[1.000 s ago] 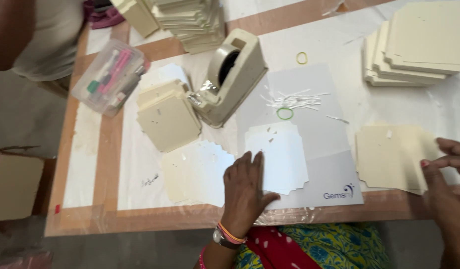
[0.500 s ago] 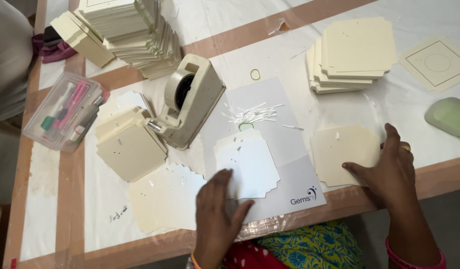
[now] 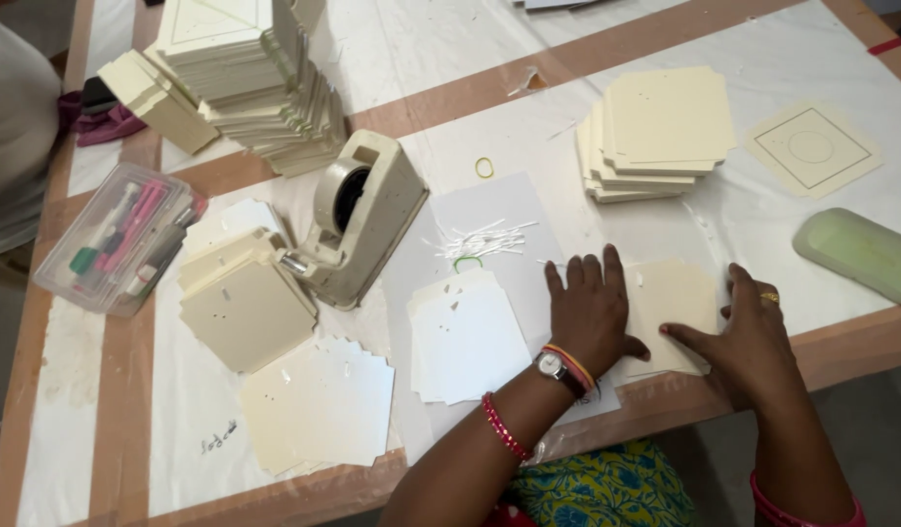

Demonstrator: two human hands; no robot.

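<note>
Cream card pile (image 3: 677,307) under both hands at the table's near edge.
Left hand (image 3: 589,314) lies flat, fingers spread, pressing the pile's left side; right hand (image 3: 753,337) is open at its right edge, thumb on the card. Looks like squaring the pile or freeing the top sheet, though the hands hide the edges. A clean lift would want one corner pinched. Just left: white card stack (image 3: 467,337), green rubber band (image 3: 468,263), tape dispenser (image 3: 358,217).

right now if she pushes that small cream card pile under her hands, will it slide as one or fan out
The cream card pile probably fans out: its sheets lie loose, edges already staggered. Each card looks thin yet fairly stiff. The table cover looks smooth, so sliding seems easy.
</note>
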